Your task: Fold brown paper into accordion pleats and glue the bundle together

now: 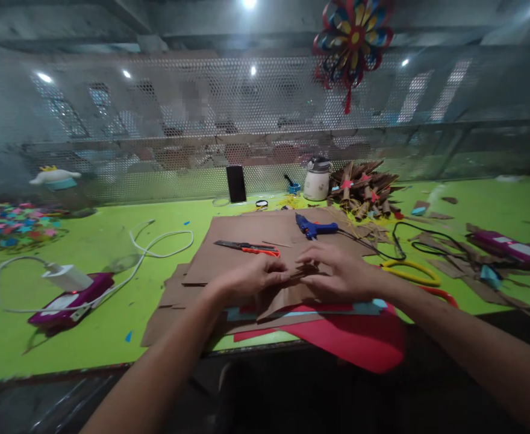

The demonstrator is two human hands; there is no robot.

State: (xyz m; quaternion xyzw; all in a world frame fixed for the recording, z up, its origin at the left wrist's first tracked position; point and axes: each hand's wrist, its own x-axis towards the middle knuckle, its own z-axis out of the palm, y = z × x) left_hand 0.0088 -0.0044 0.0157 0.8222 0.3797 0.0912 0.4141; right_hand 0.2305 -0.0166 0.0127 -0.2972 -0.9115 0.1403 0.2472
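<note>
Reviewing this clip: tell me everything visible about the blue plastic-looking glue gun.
The blue, plastic-looking glue gun lies on its side on a flat brown paper sheet, just beyond the right hand. Its handle points right; its barrel runs roughly across that, with what looks like a pale tip toward the person. A black cord leaves the handle, trailing right. Neither hand touches it; power state unclear.

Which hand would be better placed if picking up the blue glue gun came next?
Probably the right hand: the blue glue gun lies just beyond it, handle pointing right, while the left hand is farther off.
</note>
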